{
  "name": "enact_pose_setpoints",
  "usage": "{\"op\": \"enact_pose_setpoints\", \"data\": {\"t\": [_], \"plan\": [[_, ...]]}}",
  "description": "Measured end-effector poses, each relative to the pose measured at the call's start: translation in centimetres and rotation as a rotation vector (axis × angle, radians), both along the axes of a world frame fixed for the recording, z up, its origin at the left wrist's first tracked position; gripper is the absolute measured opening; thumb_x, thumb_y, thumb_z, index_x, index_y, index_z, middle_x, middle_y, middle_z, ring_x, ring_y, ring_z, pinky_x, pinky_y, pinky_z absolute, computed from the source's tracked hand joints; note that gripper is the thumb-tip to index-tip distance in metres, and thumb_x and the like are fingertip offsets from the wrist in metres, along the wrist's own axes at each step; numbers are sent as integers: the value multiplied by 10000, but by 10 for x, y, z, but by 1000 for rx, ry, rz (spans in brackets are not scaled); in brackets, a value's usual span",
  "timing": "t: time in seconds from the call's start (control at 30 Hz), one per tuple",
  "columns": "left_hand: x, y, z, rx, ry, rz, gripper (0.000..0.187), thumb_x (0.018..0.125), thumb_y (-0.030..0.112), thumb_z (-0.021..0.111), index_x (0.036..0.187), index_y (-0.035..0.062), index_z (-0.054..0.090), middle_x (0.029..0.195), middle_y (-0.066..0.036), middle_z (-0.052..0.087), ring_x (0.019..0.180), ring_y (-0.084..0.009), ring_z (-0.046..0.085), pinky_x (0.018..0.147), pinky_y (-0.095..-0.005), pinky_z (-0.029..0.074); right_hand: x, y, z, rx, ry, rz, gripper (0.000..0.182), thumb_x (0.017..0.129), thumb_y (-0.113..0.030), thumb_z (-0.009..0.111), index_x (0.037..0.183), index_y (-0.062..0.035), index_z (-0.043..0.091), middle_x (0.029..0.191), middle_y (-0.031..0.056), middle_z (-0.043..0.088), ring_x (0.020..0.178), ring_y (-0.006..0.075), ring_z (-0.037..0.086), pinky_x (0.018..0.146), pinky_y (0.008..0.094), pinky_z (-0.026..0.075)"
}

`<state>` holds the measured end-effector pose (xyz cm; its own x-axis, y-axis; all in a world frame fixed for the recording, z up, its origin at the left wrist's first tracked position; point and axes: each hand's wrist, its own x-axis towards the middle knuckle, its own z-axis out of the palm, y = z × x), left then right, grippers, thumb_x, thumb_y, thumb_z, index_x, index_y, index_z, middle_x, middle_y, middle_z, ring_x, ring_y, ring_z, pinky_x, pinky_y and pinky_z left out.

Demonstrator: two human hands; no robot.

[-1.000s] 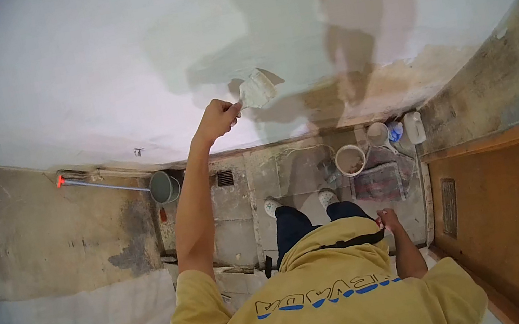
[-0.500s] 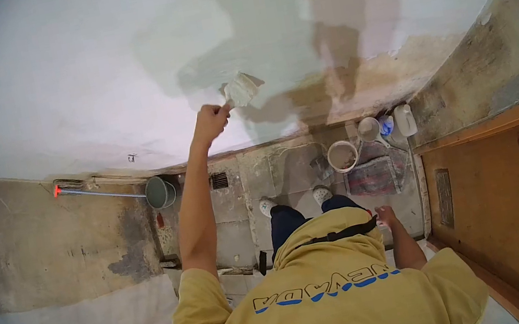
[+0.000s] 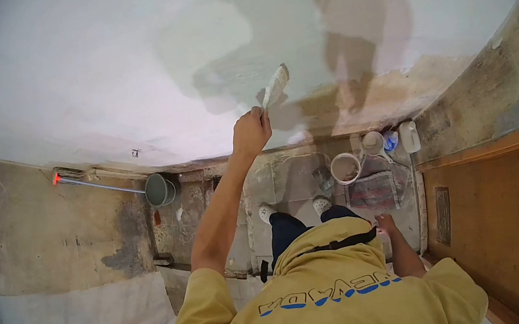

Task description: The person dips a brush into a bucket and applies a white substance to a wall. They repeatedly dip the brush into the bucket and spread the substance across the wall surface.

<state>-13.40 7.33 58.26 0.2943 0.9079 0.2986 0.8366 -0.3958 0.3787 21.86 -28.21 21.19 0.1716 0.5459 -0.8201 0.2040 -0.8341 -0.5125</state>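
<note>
My left hand [image 3: 251, 133] grips a putty knife [image 3: 276, 85], its fingers closed around the handle. The knife's broad blade carries pale filler and stands close to the white wall [image 3: 87, 88], seen nearly edge-on. My left arm reaches forward, and a shadow falls on the wall around the blade. Low at my right side, beside the waist of my yellow shirt, is my right hand [image 3: 387, 223]. Its fingers are curled; a small pinkish bit shows at them, but I cannot tell what it is.
Along the wall's foot stand a grey bucket [image 3: 159, 190], a white bucket [image 3: 346, 168], a smaller tub [image 3: 373, 142] and a white jug [image 3: 410, 137]. A worn mat [image 3: 373, 192] lies on the floor. A long-handled tool [image 3: 100, 185] leans left; a wooden door [image 3: 504, 209] is right.
My left hand has moved right and slightly down with the putty knife. The blade has turned from showing its flat face to nearly edge-on. My right hand stays low by my side.
</note>
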Motion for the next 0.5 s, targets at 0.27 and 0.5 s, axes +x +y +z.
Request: {"op": "enact_pose_setpoints", "data": {"t": [0.27,0.5], "plan": [[-28,19,6,28,74,-19,205,881,190,544,787,7,553,675,-212,613,620,-402,603,578,-491,488,3,-2,6,-58,-45,-160,323,913,-277,570,1111,-22,576,930,139,640,763,266,650,625,423,548],[-58,5,-1,-42,86,5,214,878,189,554,792,-8,554,648,-218,600,607,-410,595,557,-481,475,-15,-5,37,-146,-11,-193,347,913,-264,575,1131,5,565,982,163,635,818,293,652,659,432,550]]}}
